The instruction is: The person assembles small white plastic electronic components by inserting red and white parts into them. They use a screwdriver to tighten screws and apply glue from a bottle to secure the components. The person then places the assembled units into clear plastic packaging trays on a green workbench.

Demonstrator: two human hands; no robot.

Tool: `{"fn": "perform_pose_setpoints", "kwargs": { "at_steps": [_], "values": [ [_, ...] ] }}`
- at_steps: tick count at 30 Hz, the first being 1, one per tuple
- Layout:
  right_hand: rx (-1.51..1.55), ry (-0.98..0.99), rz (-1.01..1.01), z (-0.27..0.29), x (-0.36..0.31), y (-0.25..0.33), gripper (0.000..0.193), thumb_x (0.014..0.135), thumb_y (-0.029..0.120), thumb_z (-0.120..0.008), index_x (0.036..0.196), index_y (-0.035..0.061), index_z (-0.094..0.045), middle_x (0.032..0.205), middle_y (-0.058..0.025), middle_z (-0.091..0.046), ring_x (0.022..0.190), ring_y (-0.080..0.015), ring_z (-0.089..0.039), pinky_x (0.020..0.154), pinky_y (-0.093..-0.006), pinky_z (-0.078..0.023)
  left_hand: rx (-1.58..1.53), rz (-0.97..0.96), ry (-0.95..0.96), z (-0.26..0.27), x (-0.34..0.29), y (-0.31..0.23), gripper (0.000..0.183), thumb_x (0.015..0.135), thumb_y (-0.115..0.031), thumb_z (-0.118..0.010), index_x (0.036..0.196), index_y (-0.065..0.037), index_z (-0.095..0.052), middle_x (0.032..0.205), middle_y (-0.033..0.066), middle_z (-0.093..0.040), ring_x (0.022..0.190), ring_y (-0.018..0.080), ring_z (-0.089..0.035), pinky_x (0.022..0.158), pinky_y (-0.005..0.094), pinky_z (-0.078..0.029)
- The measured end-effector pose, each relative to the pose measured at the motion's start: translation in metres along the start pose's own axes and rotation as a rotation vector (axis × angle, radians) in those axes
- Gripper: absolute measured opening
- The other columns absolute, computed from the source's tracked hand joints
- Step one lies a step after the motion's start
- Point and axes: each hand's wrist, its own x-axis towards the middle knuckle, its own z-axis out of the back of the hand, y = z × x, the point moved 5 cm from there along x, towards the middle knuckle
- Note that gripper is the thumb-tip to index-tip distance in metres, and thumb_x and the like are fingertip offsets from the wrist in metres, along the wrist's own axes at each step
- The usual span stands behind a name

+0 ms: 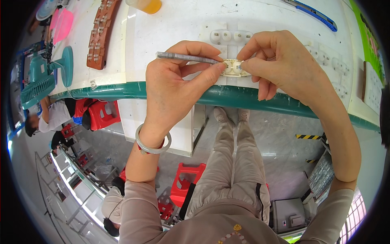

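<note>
My left hand (172, 81) is closed around a thin grey rod-shaped tool (178, 56), its near tip pointing right. The thumb of that hand also presses the left end of a small cream plastic housing (232, 68) with two round white parts in it. At the housing's right end, my right hand (286, 61) pinches with thumb and forefinger; whether a smaller piece sits between those fingertips I cannot tell. Both hands are just above the white tabletop (178, 24), near its front edge. Behind the housing lies a pale moulded holder (221, 37), partly covered by my fingers.
A green padded edge (211, 94) runs along the table front. More pale holders (323, 57) and a blue utility knife (317, 15) lie right. Leftward are a brown block with metal clips (101, 32), a cup of orange liquid (152, 6) and a green fan (38, 85).
</note>
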Motion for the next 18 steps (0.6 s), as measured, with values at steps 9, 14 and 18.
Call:
{"fn": "perform_pose_setpoints", "kwargs": {
  "at_steps": [9,14,18],
  "values": [
    [-0.001,-0.003,0.033,0.0,0.001,-0.006,0.022,0.074,0.012,-0.054,0.083,-0.0075,-0.06,0.06,-0.0107,-0.061,0.051,-0.0156,-0.063,0.047,-0.0256,-0.049,0.027,-0.081,-0.011,0.001,0.002,0.002,0.017,0.074,0.009,-0.065,0.09,0.01,-0.06,0.084,0.0112,-0.064,0.073,0.0141,-0.062,0.064,0.0227,-0.052],
    [-0.003,-0.003,0.08,0.004,-0.003,-0.005,0.023,0.081,0.013,-0.057,0.095,-0.0055,-0.061,0.057,-0.004,-0.054,0.042,-0.0099,-0.055,0.038,-0.0205,-0.043,0.051,-0.172,-0.025,-0.001,0.001,0.001,0.014,0.073,0.006,-0.067,0.086,0.006,-0.062,0.083,0.0078,-0.065,0.076,0.0119,-0.063,0.069,0.0228,-0.054],
    [-0.157,-0.089,0.189,0.004,-0.002,0.004,0.027,0.078,0.015,-0.059,0.095,-0.005,-0.063,0.053,-0.0031,-0.052,0.038,-0.0084,-0.049,0.035,-0.0216,-0.038,0.189,-0.326,-0.107,-0.002,-0.006,0.001,0.013,0.072,0.004,-0.068,0.084,0.002,-0.063,0.08,0.0044,-0.065,0.074,0.0085,-0.063,0.068,0.0207,-0.053]
  ]
}}
